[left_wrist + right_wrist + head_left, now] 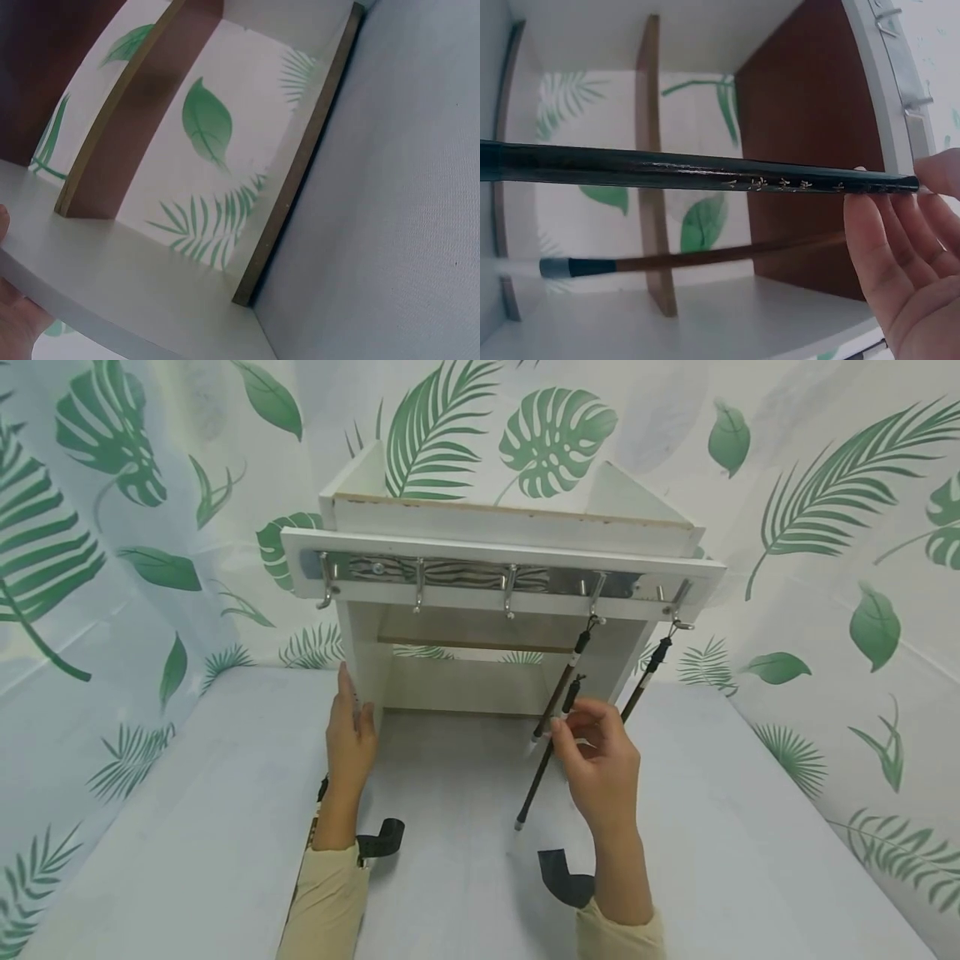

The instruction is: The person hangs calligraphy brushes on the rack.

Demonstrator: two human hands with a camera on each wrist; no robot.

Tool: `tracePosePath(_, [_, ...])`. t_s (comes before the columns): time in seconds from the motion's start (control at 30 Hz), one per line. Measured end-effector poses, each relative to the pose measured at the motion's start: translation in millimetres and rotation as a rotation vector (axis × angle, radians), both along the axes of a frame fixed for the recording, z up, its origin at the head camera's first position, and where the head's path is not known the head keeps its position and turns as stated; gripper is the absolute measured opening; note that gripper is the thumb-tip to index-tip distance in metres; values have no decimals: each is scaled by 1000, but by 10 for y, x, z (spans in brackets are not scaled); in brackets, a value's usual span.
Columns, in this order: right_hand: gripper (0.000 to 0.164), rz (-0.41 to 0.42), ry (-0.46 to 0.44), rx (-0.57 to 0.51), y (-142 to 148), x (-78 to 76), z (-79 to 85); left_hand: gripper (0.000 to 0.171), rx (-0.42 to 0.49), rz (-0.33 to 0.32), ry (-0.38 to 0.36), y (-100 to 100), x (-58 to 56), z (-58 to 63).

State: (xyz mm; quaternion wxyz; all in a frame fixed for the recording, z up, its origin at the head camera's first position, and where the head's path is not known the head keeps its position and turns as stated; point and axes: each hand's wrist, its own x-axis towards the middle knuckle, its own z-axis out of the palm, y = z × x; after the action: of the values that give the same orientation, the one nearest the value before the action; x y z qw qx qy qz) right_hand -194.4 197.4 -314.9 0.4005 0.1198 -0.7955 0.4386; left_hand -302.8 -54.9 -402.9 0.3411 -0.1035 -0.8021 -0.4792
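My right hand (603,760) pinches a dark-handled calligraphy brush (534,793) near its top loop, with the white tip pointing down. Light written characters show along its handle (705,171) in the right wrist view. Two more brushes, a nearer one (562,685) and a farther-right one (647,677), hang by loops from the two rightmost hooks of a white hook rail (461,597). With fingers straight, my left hand (352,747) rests against the left side panel (362,635) of a white wooden shelf unit (517,531). Only part of that hand (19,326) shows in the left wrist view.
Three metal hooks, such as the leftmost hook (325,581), carry nothing. Another brush (311,831) lies along my left forearm on the pale tabletop (450,860). A leaf-patterned curtain (675,460) surrounds the table. Black wrist cameras (386,837) stick out beside both wrists.
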Motion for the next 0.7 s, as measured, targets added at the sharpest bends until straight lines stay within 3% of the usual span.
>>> tracePosePath(0.13, [22, 14, -57, 0, -19, -32, -32, 58, -14, 14, -10, 4, 9, 6])
tracePosePath(0.37, [27, 12, -331, 82, -11, -80, -74, 57, -9, 13, -7, 5, 18, 15])
tracePosePath(0.7, [25, 103, -475, 212, 13, -113, -118, 57, -12, 21, -3, 7, 7, 1])
